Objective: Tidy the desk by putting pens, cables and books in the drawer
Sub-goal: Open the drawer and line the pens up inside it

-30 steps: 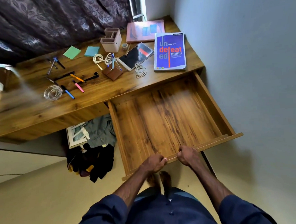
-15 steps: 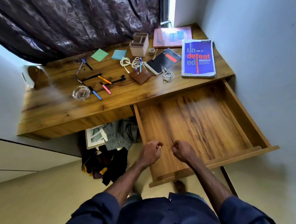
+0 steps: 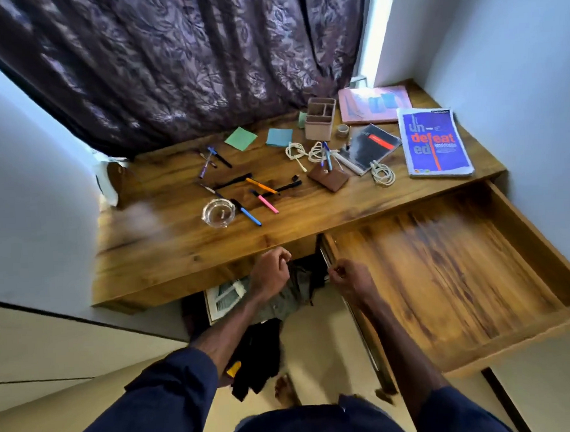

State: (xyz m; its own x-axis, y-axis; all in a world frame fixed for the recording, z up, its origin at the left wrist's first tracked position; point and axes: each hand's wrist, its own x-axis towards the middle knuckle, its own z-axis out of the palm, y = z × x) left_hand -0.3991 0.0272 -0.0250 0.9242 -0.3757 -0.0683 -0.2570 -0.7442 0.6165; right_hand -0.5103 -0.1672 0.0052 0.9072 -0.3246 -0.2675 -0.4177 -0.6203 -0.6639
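Observation:
The wooden drawer [image 3: 451,273] stands pulled out at the right of the desk [image 3: 186,250], with nothing in it. Several pens [image 3: 263,200] lie scattered mid-desk. White coiled cables [image 3: 382,173] lie near a black notebook [image 3: 372,146]. A blue "undefeated" book [image 3: 435,142] and a pink book [image 3: 375,103] sit at the back right. My left hand [image 3: 269,276] hovers at the desk's front edge, fingers curled, holding nothing. My right hand [image 3: 348,277] is beside the drawer's left corner, also curled and empty.
A glass ashtray [image 3: 218,213], a brown wallet [image 3: 329,179], a beige organiser [image 3: 320,119], tape roll [image 3: 342,131] and sticky notes [image 3: 241,138] are on the desk. Clothes and a picture frame [image 3: 223,296] lie under it. A wall is close on the right.
Both hands have let go of the drawer front and risen toward the desk edge. The camera view has shifted left and up, and the drawer stays open.

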